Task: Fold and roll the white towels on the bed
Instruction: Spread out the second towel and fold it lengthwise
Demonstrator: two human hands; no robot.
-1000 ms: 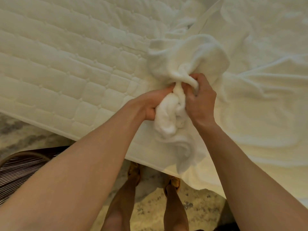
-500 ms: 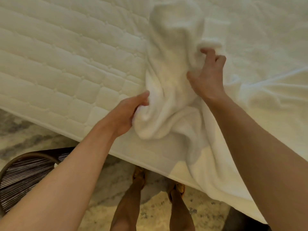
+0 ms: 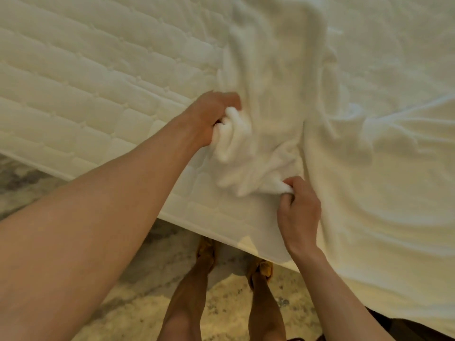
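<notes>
A quilted white mattress (image 3: 98,82) is seen filling the upper left of the view, its near edge running diagonally from the left down toward the lower right. Below that edge a pale, mottled stone floor (image 3: 147,279) is shown, on which the person's two feet (image 3: 206,252) are planted close to the bed in tan footwear. The right half of the bed is covered by a creased white sheet (image 3: 394,205), which is draped over the near edge. A dark object (image 3: 406,328) is glimpsed at the bottom right, too little of it shown to be identified.

The white towel (image 3: 270,89) is laid rumpled on the bed, stretched from the hands toward the top of the view, between the bare quilting and the sheet; where it ends against the sheet cannot be made out through the blur.

The left hand (image 3: 211,116) is reached out over the mattress with its fingers curled round a bunched edge of the towel. The right hand (image 3: 299,215) is held nearer the bed's edge, and a fold of the towel's near end is pinched between thumb and fingers
</notes>
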